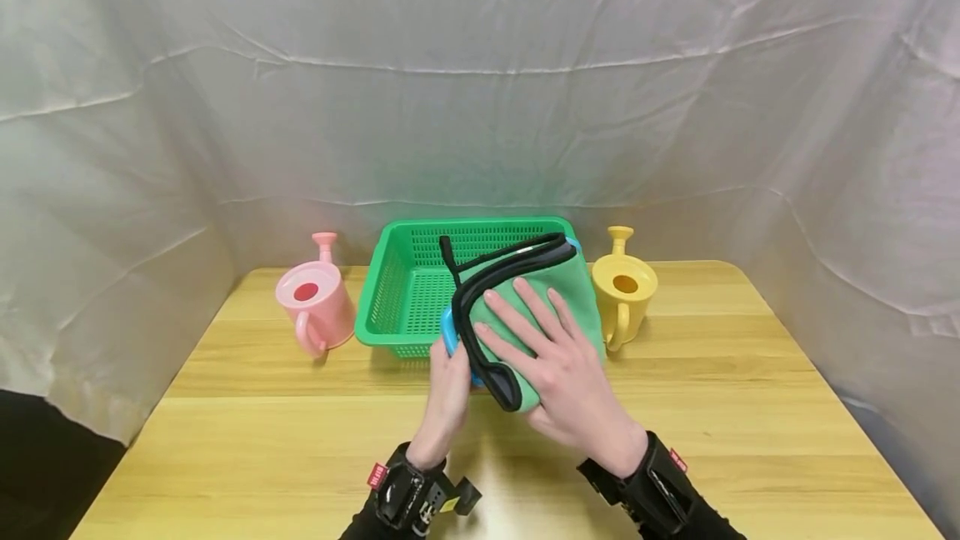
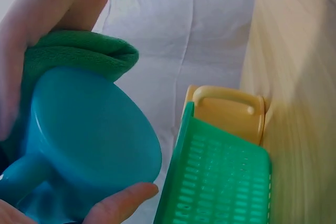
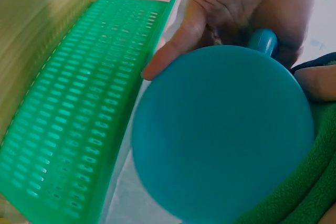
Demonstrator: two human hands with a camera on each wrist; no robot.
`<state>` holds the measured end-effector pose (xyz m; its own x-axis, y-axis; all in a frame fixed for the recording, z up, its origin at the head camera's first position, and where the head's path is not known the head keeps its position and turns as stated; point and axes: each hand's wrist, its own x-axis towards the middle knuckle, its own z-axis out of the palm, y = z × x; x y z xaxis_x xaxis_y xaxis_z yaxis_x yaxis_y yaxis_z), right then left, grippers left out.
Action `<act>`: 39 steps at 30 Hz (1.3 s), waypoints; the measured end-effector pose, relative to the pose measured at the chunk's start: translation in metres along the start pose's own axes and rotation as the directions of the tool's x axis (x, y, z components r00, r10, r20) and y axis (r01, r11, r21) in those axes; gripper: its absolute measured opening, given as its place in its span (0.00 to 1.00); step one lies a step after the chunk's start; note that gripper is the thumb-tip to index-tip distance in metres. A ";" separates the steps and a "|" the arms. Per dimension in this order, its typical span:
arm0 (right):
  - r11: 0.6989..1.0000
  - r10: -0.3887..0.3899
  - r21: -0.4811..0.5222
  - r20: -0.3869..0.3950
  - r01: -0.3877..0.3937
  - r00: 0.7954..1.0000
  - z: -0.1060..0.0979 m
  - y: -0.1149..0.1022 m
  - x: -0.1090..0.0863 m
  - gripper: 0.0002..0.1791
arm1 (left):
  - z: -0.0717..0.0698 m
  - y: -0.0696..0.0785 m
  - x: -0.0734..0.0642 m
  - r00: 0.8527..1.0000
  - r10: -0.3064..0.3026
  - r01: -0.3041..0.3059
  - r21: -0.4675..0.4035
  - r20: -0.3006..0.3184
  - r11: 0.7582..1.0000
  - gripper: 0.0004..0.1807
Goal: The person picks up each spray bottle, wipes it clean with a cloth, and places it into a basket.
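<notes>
Blue watering can [image 2: 100, 124] is being held at green basket [image 1: 397, 342]'s five o'clock | handle [image 1: 448, 330] is being gripped by left hand [image 1: 447, 382], seemingly for steadiness | black-edged green cloth [image 1: 588, 307] is being pressed against the can by right hand [image 1: 558, 365], fingers spread, likely for broad contact

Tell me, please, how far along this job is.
Done: the blue can is lifted, green cloth against it. In hand: the left hand grips the can while the right hand presses the cloth, probably wiping. Remaining, probably: setting both down, both being held. Whether the pink can and yellow can were wiped isn't visible.
</notes>
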<state>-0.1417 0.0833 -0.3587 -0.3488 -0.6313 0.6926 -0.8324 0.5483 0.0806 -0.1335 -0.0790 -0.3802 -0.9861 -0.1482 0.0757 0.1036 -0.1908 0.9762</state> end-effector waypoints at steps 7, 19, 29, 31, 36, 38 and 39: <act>0.998 -0.058 0.040 0.008 0.058 0.998 -0.002 -0.004 -0.009 0.51 | -0.009 0.006 0.006 0.994 -0.106 0.110 -0.115 0.037 0.987 0.11; 0.997 0.004 0.083 -0.043 -0.001 0.999 -0.003 -0.005 -0.011 0.51 | -0.007 0.004 0.005 0.990 -0.125 0.130 -0.101 0.060 0.986 0.18; 0.995 0.006 0.103 -0.045 -0.001 0.999 0.000 -0.007 -0.014 0.49 | -0.012 0.004 0.007 0.989 -0.146 0.147 -0.125 0.020 0.981 0.21; 0.993 -0.012 0.117 -0.045 0.017 0.999 -0.001 -0.009 -0.020 0.50 | -0.014 0.004 0.008 0.990 -0.144 0.144 -0.113 0.014 0.983 0.22; 0.992 -0.018 0.127 -0.044 0.024 0.999 -0.003 -0.012 -0.027 0.51 | -0.015 0.005 0.008 0.993 -0.119 0.119 -0.047 0.009 0.992 0.24; 0.993 -0.007 0.121 -0.033 0.011 0.999 -0.002 -0.012 -0.025 0.53 | -0.014 0.005 0.007 0.995 -0.098 0.098 -0.013 0.007 0.995 0.24; 0.994 -0.001 0.112 -0.030 0.004 1.000 -0.002 -0.011 -0.023 0.53 | -0.013 0.004 0.007 0.996 -0.088 0.088 0.000 0.009 0.996 0.23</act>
<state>-0.1239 0.0928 -0.3745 -0.3351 -0.6153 0.7135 -0.8767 0.4811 0.0031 -0.1379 -0.0931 -0.3781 -0.9925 -0.1217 -0.0081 0.0169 -0.2028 0.9791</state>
